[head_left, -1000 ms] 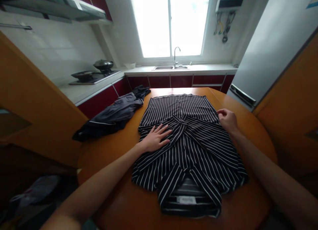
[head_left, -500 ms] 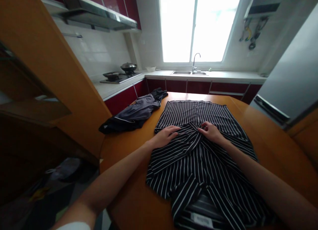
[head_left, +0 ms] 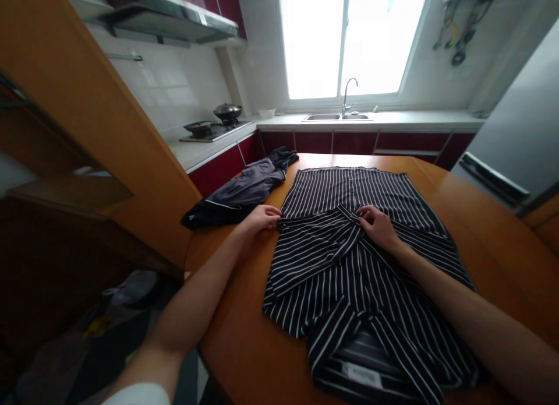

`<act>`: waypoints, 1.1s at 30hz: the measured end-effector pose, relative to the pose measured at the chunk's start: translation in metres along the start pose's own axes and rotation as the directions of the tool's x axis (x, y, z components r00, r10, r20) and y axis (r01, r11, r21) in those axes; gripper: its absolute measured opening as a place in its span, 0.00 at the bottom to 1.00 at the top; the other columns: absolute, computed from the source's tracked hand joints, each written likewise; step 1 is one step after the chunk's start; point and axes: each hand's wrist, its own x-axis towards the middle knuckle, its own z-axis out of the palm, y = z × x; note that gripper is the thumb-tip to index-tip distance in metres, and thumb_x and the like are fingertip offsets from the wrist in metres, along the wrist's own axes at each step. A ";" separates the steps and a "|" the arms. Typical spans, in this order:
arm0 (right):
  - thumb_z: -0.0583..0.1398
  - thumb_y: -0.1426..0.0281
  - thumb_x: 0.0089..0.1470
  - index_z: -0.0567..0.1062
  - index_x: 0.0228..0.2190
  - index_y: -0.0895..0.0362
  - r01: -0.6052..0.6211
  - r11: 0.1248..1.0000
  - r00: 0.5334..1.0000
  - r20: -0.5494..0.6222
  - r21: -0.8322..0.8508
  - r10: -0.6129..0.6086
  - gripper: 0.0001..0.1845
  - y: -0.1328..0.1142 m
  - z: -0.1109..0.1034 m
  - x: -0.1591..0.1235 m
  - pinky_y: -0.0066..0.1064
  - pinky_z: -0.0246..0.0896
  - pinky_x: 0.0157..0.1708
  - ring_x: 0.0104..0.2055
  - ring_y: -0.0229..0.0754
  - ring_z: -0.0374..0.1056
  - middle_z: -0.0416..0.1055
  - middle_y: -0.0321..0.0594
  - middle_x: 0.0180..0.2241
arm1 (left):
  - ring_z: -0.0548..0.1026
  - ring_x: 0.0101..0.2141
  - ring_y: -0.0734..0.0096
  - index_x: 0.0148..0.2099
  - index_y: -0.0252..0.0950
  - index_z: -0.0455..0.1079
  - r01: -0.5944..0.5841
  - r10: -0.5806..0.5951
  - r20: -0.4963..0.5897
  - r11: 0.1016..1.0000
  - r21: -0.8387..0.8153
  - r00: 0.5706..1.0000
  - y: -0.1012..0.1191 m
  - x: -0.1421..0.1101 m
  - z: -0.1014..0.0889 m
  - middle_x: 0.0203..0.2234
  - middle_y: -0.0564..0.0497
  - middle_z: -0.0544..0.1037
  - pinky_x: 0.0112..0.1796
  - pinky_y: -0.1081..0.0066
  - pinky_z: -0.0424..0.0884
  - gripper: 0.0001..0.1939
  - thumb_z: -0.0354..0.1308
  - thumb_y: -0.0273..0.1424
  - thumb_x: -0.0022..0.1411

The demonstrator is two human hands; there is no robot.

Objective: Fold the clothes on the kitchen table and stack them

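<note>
A black shirt with white stripes (head_left: 349,186) lies spread on the wooden table (head_left: 238,341), its collar towards me and its sleeves folded across the front. At the shirt's left edge, level with the sleeve fold, my left hand (head_left: 262,217) pinches the fabric between thumb and fingers. My right hand (head_left: 379,227) is closed on the cuff area near the shirt's middle, where the sleeves meet. A white label (head_left: 361,374) shows inside the collar.
Dark trousers or similar crumpled garment (head_left: 244,189) lies on the table's left side. Behind stand a counter with a sink (head_left: 336,117) and a stove with a lidded pan (head_left: 227,112). A fridge (head_left: 515,125) is at right, and a wooden partition (head_left: 144,131) at left.
My left hand has gone from lying flat on the left sleeve to the shirt's left edge. My right hand has moved from the right edge to the middle. The view has shifted left.
</note>
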 end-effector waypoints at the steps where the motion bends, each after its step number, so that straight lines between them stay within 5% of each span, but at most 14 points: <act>1: 0.60 0.68 0.55 0.75 0.42 0.55 0.007 1.000 1.000 -0.005 0.005 -0.007 0.12 -0.001 -0.001 0.000 0.34 0.62 0.34 0.28 0.42 0.69 0.71 0.34 0.26 | 0.74 0.23 0.74 0.39 0.31 0.77 -0.032 0.032 -0.012 0.999 -0.016 0.999 0.001 0.001 0.000 0.22 0.51 0.78 0.26 0.76 0.69 0.15 0.70 0.34 0.50; 5: 0.58 0.68 0.56 0.74 0.43 0.55 0.042 0.998 0.999 -0.022 0.046 -0.041 0.12 -0.004 -0.001 -0.002 0.33 0.61 0.32 0.27 0.41 0.67 0.70 0.34 0.25 | 0.75 0.25 0.71 0.37 0.31 0.77 -0.186 0.186 -0.089 0.983 0.000 0.979 0.002 0.004 0.001 0.26 0.48 0.80 0.29 0.73 0.71 0.11 0.66 0.33 0.52; 8: 0.58 0.68 0.56 0.74 0.43 0.55 0.062 0.997 0.998 -0.019 0.052 -0.061 0.13 -0.003 -0.001 -0.003 0.32 0.61 0.32 0.26 0.41 0.67 0.70 0.33 0.25 | 0.77 0.28 0.68 0.37 0.32 0.78 -0.285 0.302 -0.097 0.945 0.159 0.948 0.001 0.007 0.002 0.29 0.47 0.81 0.32 0.71 0.73 0.09 0.60 0.31 0.56; 13: 0.57 0.70 0.58 0.77 0.38 0.55 0.074 0.996 0.996 0.057 -0.052 -0.071 0.09 0.003 0.002 -0.003 0.35 0.65 0.38 0.34 0.45 0.73 0.78 0.40 0.32 | 0.77 0.31 0.65 0.30 0.34 0.79 -0.280 0.345 -0.135 0.892 0.354 0.929 0.004 0.008 0.000 0.28 0.47 0.80 0.40 0.67 0.74 0.08 0.57 0.24 0.54; 16: 0.56 0.72 0.59 0.78 0.37 0.55 0.104 0.990 0.991 0.093 -0.095 -0.095 0.10 0.004 0.004 -0.002 0.38 0.66 0.44 0.41 0.48 0.75 0.80 0.43 0.39 | 0.77 0.41 0.62 0.37 0.34 0.80 -0.354 0.501 -0.230 0.806 0.474 0.834 0.016 -0.003 0.003 0.38 0.45 0.80 0.49 0.65 0.72 0.14 0.52 0.23 0.58; 19: 0.56 0.72 0.58 0.79 0.37 0.55 0.101 0.989 0.990 0.105 -0.106 -0.090 0.11 0.003 0.004 -0.002 0.38 0.67 0.47 0.42 0.48 0.76 0.80 0.44 0.39 | 0.77 0.45 0.63 0.45 0.36 0.79 -0.520 0.666 -0.090 0.653 0.550 0.741 0.030 -0.020 0.020 0.44 0.46 0.79 0.51 0.66 0.71 0.17 0.48 0.24 0.66; 22: 0.56 0.73 0.57 0.80 0.36 0.55 0.080 0.991 0.993 0.092 -0.109 -0.070 0.12 0.002 0.003 -0.001 0.37 0.66 0.47 0.42 0.47 0.76 0.80 0.43 0.39 | 0.75 0.54 0.64 0.56 0.38 0.75 -0.625 0.631 0.205 0.568 0.535 0.749 0.031 -0.034 0.047 0.54 0.47 0.77 0.57 0.66 0.66 0.19 0.46 0.29 0.72; 24: 0.56 0.74 0.56 0.80 0.36 0.55 0.076 0.992 0.995 0.073 -0.096 -0.069 0.12 0.001 0.003 -0.001 0.37 0.66 0.47 0.42 0.47 0.75 0.80 0.42 0.39 | 0.65 0.64 0.59 0.65 0.37 0.67 -0.595 0.510 0.329 0.547 0.589 0.794 0.023 -0.036 0.061 0.64 0.44 0.68 0.63 0.61 0.58 0.22 0.47 0.35 0.73; 29: 0.55 0.74 0.53 0.79 0.31 0.54 0.070 0.998 0.997 0.038 0.001 -0.070 0.12 -0.001 0.002 -0.003 0.38 0.66 0.47 0.40 0.47 0.74 0.79 0.42 0.36 | 0.41 0.71 0.47 0.73 0.37 0.53 -0.491 0.274 0.407 0.520 0.700 0.871 0.007 -0.033 0.070 0.72 0.40 0.44 0.66 0.47 0.43 0.32 0.46 0.44 0.74; 33: 0.52 0.71 0.53 0.78 0.34 0.55 -0.069 0.979 0.959 -0.258 0.192 0.118 0.15 -0.002 -0.002 0.004 0.38 0.67 0.42 0.38 0.46 0.72 0.76 0.43 0.34 | 0.43 0.71 0.52 0.73 0.41 0.55 -0.532 0.391 0.368 0.519 0.669 0.844 0.019 -0.041 0.076 0.72 0.44 0.49 0.67 0.47 0.40 0.29 0.45 0.44 0.75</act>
